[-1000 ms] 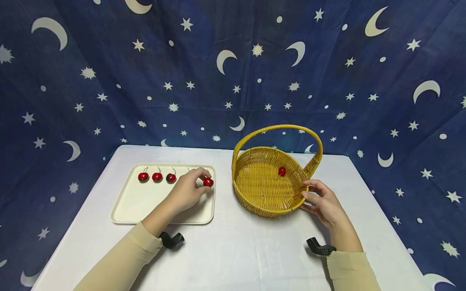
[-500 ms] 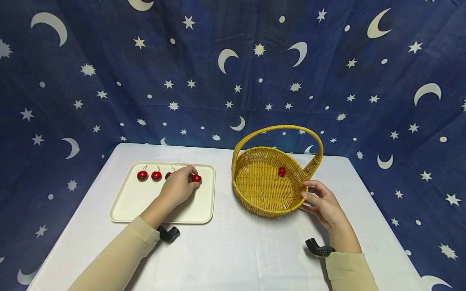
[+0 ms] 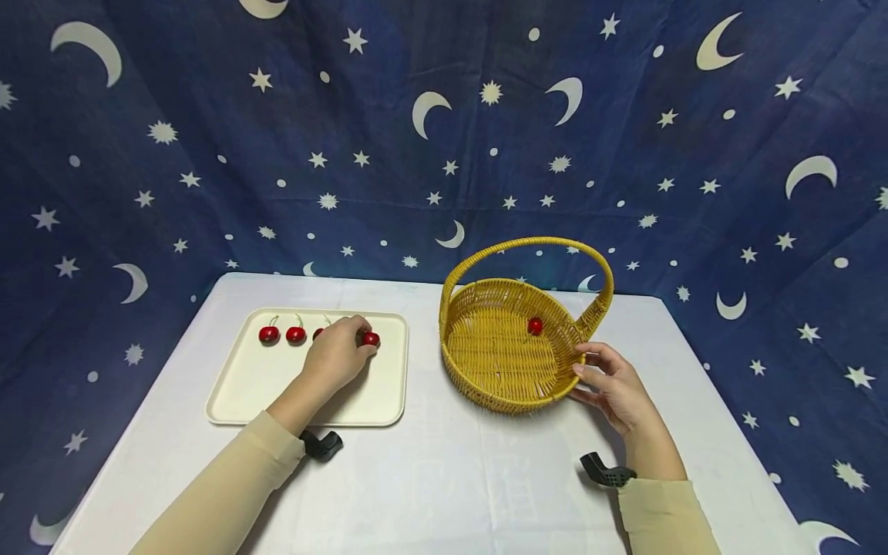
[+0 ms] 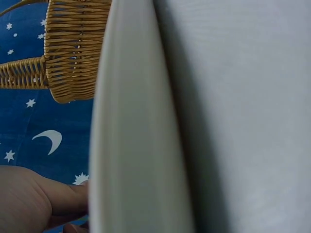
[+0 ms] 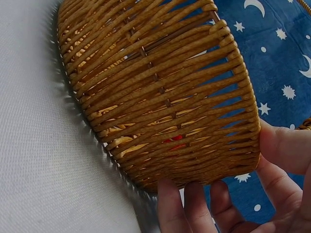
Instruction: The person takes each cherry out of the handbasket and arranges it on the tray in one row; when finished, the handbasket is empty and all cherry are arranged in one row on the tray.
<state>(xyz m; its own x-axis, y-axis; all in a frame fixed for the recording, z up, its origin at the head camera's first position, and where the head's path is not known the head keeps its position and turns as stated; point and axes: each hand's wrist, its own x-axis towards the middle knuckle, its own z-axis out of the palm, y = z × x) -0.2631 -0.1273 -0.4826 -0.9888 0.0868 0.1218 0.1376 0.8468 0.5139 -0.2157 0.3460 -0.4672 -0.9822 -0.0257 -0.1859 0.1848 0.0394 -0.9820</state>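
My left hand [image 3: 338, 354] is over the cream tray [image 3: 298, 393]. Its thumb and fingers pinch a red cherry [image 3: 371, 339]. To its left lie cherries in a row, a red cherry [image 3: 269, 334] outermost; the hand partly covers the row's right part. In the left wrist view the tray's edge [image 4: 141, 126] hides most of the left hand [image 4: 29, 201]. My right hand [image 3: 616, 389] grips the rim of the yellow woven basket [image 3: 496, 397]. In the right wrist view its fingers [image 5: 194, 208] lie against the basket's wall. One cherry [image 3: 535, 326] lies inside the basket.
A white cloth [image 3: 451, 478] covers the table under the tray and basket. Behind hangs a dark blue curtain [image 3: 388, 200] with moons and stars. The basket's tall handle [image 3: 527, 243] arches above it.
My left hand has moved left over the tray, and the pinched cherry has come with it from near the tray's right edge. The right hand and basket stay in place.
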